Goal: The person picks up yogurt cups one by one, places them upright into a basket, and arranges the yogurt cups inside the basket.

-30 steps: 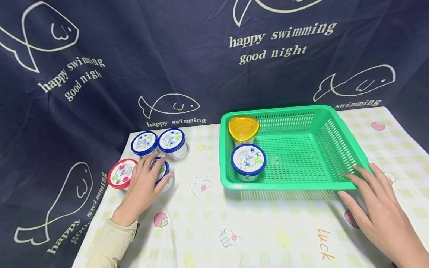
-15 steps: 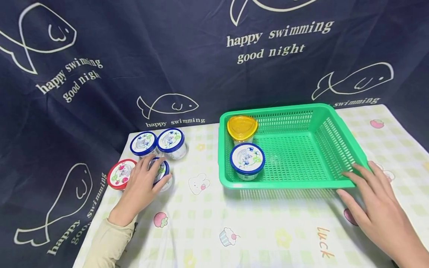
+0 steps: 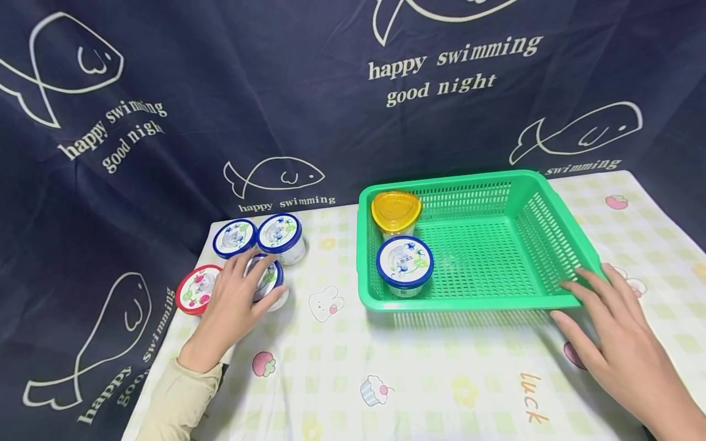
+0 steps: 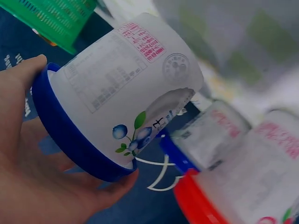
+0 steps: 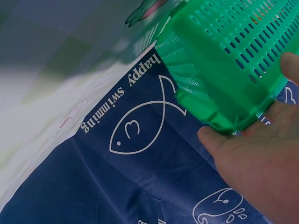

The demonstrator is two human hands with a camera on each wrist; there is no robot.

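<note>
My left hand (image 3: 234, 306) grips a blue-lidded tub (image 4: 126, 88) by its lid from above, fingers and thumb around the rim. Blueberries are printed on the tub's white side. Right beside that hand stands a red-lidded tub (image 3: 197, 289), partly covered by it. Just behind are two more blue-lidded tubs, one at the left (image 3: 235, 237) and one at the right (image 3: 281, 234). My right hand (image 3: 629, 343) holds the near right corner of the green basket (image 3: 469, 304), fingers over the rim and thumb at the outside.
Inside the basket's left end stand a yellow-lidded container (image 3: 396, 211) and, in front of it, another blue-lidded tub (image 3: 405, 263). A patterned cloth (image 3: 430, 367) covers the table. A dark blue fish-print curtain (image 3: 309, 79) hangs behind and at the left.
The tub under my left hand has shifted slightly up and to the right. My right hand stays at the basket's corner. The head view has turned a little.
</note>
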